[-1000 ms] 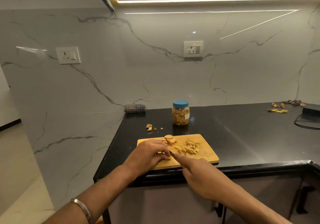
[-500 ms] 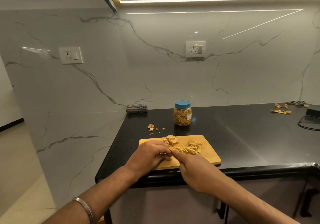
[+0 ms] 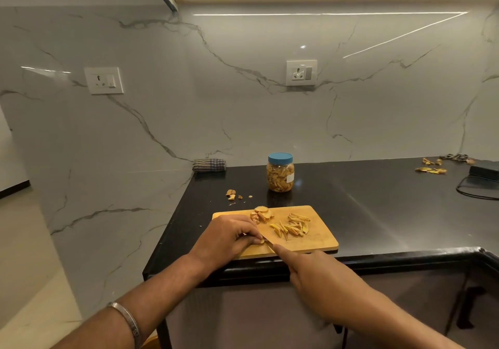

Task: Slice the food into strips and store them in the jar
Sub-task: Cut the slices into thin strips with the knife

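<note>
A wooden cutting board (image 3: pixel 318 236) lies at the counter's front edge. On it my left hand (image 3: pixel 228 236) pins a small yellow food piece (image 3: pixel 259 241) under its fingertips. My right hand (image 3: pixel 316 275) grips a knife (image 3: pixel 268 245), index finger stretched along the blade, whose tip meets the food piece. A pile of cut strips (image 3: pixel 291 225) lies mid-board, and uncut slices (image 3: pixel 262 213) sit at its far edge. Behind the board stands a clear jar (image 3: pixel 280 177) with a blue lid, closed and holding strips.
Peel scraps (image 3: pixel 232 194) lie on the black counter (image 3: pixel 378 208) left of the jar. A folded checked cloth (image 3: pixel 209 165) rests against the marble wall. At the far right are more peels (image 3: pixel 431 170) and a black device with a cable (image 3: pixel 483 174).
My right hand with the knife has drawn back slightly toward me along the board. My left hand stays on the food piece. The view shifted a little.
</note>
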